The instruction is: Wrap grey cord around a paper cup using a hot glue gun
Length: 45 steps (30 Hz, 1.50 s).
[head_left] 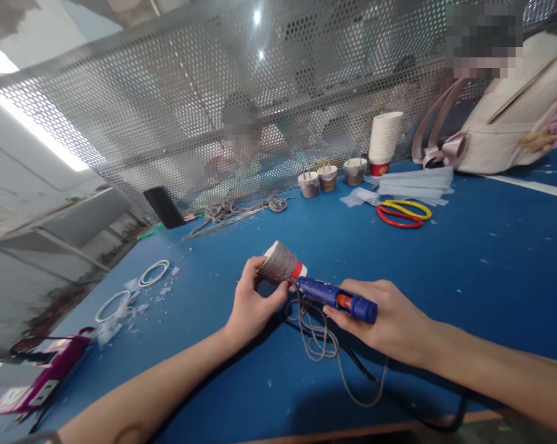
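Observation:
A small paper cup (pixel 280 262), mostly wrapped in grey cord with a red and white band bare near its base, lies tilted in my left hand (pixel 255 302). The fingers and thumb of that hand close round it. My right hand (pixel 384 314) grips a blue glue gun (pixel 322 292), whose nozzle is at the cup's red band. Loose grey cord (pixel 322 345) hangs in loops from the cup onto the blue table, beneath the glue gun. A black cable runs below my right hand.
Wrapped cups (pixel 308 185), a stack of paper cups (pixel 386 139), scissors (pixel 401 214) and translucent strips (pixel 414 185) stand or lie at the back. A phone (pixel 163 207) leans against the mesh screen (pixel 167 117). White rings (pixel 153 273), scraps and a purple item (pixel 52 376) are at left; a bag (pixel 500 129) is at right.

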{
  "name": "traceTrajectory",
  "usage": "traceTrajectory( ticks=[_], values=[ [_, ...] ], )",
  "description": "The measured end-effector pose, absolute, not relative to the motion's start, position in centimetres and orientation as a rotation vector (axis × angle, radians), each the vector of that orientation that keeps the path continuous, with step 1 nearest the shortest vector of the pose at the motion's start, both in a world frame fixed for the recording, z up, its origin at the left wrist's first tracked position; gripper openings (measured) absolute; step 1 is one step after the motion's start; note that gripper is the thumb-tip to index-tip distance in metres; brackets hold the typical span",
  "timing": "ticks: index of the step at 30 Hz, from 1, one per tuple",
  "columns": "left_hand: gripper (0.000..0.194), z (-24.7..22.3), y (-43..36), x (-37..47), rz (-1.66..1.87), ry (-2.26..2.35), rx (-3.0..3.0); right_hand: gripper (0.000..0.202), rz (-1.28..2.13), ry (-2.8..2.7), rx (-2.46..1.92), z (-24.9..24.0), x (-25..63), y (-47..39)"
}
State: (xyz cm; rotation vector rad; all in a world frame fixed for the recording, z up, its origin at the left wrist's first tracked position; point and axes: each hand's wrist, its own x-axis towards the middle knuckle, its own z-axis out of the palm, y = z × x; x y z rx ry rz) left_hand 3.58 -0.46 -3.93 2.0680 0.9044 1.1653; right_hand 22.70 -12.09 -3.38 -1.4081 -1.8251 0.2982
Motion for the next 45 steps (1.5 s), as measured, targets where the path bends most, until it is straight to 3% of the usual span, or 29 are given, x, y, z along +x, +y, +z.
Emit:
traceTrajectory(
  ticks=[13,39,45],
  values=[
    [0.027,-3.7,-0.7,3.7,1.154,0.882,2.1,0.021,0.207,-1.941,-1.43,-3.9,22.8,-12.2],
    [0.029,-3.9,-0.5,3.6,1.166,0.915,2.038,0.029,0.216,-1.838,-1.455,-3.4,22.9,-12.1],
    [0.031,-3.8,-0.5,3.5,1.155,0.905,2.025,0.03,0.515,-1.621,-1.479,-2.1,23.2,-11.8]
  ],
)
